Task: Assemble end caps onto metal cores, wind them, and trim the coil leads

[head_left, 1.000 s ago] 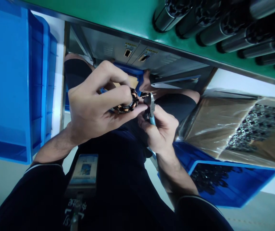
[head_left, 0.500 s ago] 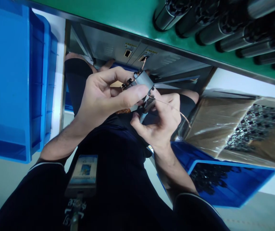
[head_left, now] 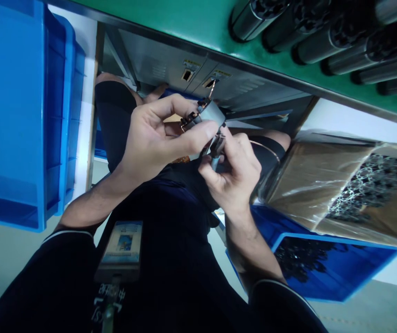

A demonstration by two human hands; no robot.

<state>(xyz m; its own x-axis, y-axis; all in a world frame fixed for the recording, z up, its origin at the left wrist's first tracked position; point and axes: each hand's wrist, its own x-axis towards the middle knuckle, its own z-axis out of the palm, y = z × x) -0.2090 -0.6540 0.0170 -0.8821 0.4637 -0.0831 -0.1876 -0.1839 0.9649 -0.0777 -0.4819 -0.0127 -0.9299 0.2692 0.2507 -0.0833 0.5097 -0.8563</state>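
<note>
My left hand (head_left: 160,136) grips a short metal cylinder (head_left: 213,113) with black slotted ends, thumb across its side and fingers behind. Copper wire sticks up from the cylinder's upper end, and another thin wire (head_left: 268,147) trails out to the right past my right hand. Just below the cylinder, my right hand (head_left: 236,169) is closed around a small tool (head_left: 215,152) with dark jaws and a light blue handle. The tool's jaws are close against the cylinder's lower end; whether they touch it cannot be made out.
Dark metal cylinders (head_left: 250,21) stand on the green tabletop (head_left: 184,21) ahead. Stacked blue crates (head_left: 11,115) are at the left. At the right are a plastic-lined box (head_left: 316,180) of metal rings and a blue bin (head_left: 351,273) with black parts.
The tool has tilted more upright, and the trailing wire now runs behind my right fingers instead of across them. Both hands appear slightly further right in view.
</note>
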